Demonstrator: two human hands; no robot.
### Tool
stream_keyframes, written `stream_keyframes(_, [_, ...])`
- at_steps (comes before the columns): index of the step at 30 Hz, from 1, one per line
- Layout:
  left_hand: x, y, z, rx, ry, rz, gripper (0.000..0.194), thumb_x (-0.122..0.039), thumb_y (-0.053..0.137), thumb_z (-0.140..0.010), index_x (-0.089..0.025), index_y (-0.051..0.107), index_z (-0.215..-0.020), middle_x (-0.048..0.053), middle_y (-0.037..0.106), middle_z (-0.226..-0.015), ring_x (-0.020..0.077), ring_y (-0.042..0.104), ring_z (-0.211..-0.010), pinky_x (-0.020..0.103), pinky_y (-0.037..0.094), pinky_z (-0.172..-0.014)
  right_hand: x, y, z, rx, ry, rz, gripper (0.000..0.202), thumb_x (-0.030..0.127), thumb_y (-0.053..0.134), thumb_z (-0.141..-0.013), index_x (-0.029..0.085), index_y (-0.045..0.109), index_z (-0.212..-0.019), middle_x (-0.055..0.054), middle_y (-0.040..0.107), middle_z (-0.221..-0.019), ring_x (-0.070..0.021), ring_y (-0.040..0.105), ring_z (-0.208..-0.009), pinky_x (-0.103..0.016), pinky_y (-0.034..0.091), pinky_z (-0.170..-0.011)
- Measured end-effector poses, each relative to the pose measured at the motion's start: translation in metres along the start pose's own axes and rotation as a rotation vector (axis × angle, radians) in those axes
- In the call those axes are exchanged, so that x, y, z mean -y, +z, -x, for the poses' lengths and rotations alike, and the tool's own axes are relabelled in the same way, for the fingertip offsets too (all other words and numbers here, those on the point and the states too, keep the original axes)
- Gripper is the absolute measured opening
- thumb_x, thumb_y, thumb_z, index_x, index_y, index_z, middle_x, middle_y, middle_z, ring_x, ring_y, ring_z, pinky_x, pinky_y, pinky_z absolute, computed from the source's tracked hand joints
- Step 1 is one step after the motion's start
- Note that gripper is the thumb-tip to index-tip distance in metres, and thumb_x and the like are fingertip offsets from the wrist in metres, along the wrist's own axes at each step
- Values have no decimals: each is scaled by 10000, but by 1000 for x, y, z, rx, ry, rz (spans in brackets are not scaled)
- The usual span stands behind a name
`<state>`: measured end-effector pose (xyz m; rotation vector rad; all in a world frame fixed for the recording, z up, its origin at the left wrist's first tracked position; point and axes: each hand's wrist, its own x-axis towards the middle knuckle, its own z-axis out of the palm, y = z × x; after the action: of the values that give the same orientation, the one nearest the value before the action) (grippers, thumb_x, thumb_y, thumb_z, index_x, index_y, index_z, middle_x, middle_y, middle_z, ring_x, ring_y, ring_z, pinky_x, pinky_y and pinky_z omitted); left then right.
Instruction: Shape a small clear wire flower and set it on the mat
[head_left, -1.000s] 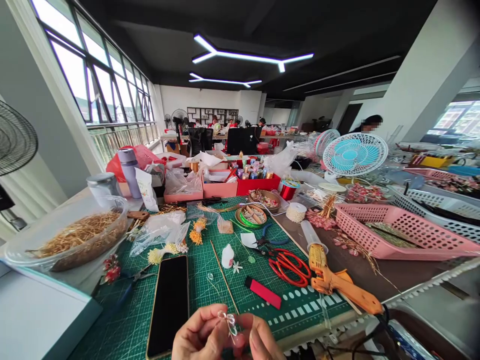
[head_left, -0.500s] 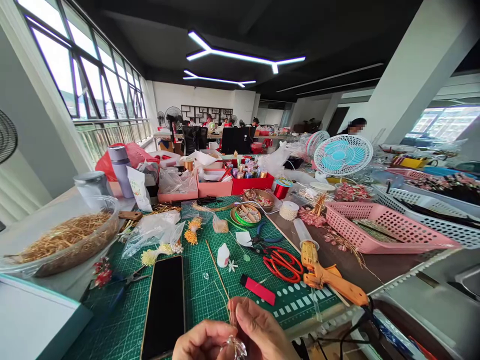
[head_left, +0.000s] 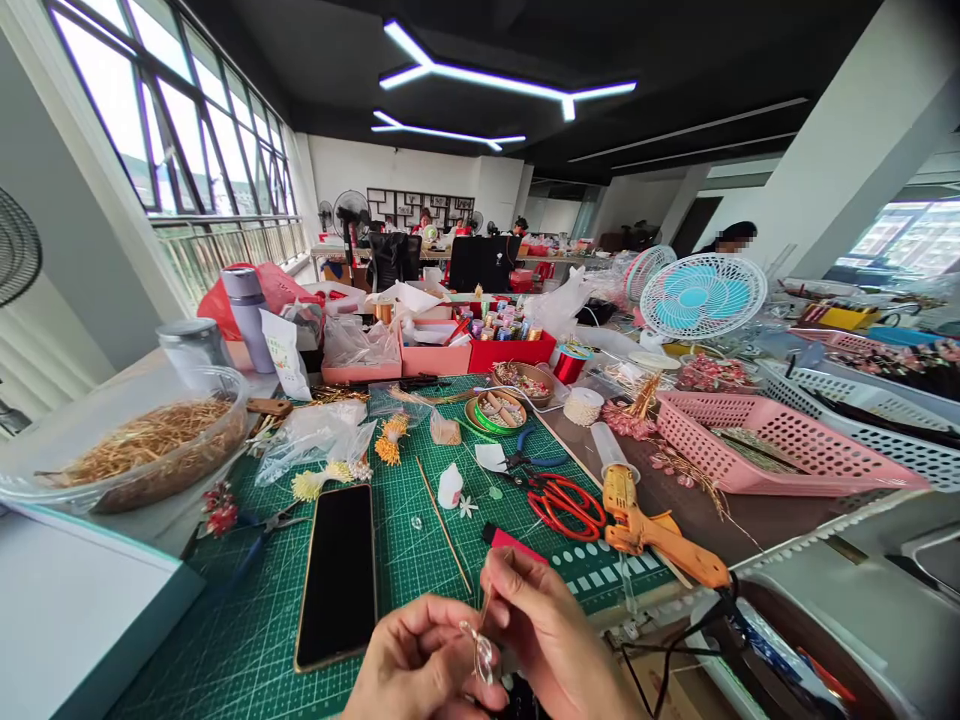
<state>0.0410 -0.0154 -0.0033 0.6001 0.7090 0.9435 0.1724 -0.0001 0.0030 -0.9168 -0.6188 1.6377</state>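
Left hand [head_left: 420, 660]: pinching the clear wire petal piece [head_left: 480, 652] at bottom centre, fingers closed on it.
Right hand [head_left: 551, 630]: gripping a thin wire [head_left: 487, 600] rising from the piece, fingertips closed.
Step (judged): petals are being bound or twisted onto the wire; the next move is calling for steady tension and a firm pinch.
Cutting mat [head_left: 225, 650]: lying under one phone [head_left: 337, 575], one wooden stick [head_left: 444, 525], one red scissors [head_left: 566, 502].
Mat's right edge: one orange glue gun [head_left: 652, 528] is resting there.
Mid-table: two pink baskets, nearer one [head_left: 757, 445].
Far: one blue fan [head_left: 703, 296] is standing.
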Motion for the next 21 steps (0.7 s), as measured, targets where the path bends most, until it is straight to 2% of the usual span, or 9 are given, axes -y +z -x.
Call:
stream_keyframes(4, [0,-4,0,8,9,21,293,-314,842,-541,-137,707,-730,46,718,-639,122,659,-548,148,476,-426,3,1,-1,-37,-24,-60,336,328,836,-553,163,551,-618,89,466,-489,-40,401,-443,-163,356,-433])
stream_keyframes(7, [2,-5,0,58,9,13,327,-304,828,-573,-134,719,-831,54,727,-660,131,663,-591,152,474,-422,5,3,-2,-66,-1,-91,373,335,850,-524,169,529,-618,95,457,-457,-40,404,-424,-165,368,-427])
stream_keyframes(13, [4,-4,0,65,-19,72,257,-279,822,-594,-143,712,-784,61,738,-704,155,684,-652,271,559,-658,6,2,-2,-168,24,-102,446,354,876,-447,182,524,-660,91,497,-471,-54,445,-418,-161,379,-371])
stream_keyframes(18, [7,-5,1,142,6,84,257,-293,794,-627,-157,715,-831,64,734,-723,199,699,-639,211,539,-456,3,-6,-7,-241,-10,-80,472,392,877,-415,178,513,-627,106,454,-450,-38,395,-377,-146,361,-314])
stream_keyframes(21, [7,-3,3,128,0,98,281,-263,815,-601,-150,724,-842,68,734,-743,194,701,-667,209,553,-514,3,-9,-10,-277,-53,-101,490,386,886,-380,173,515,-617,106,477,-476,-28,405,-396,-124,363,-307])
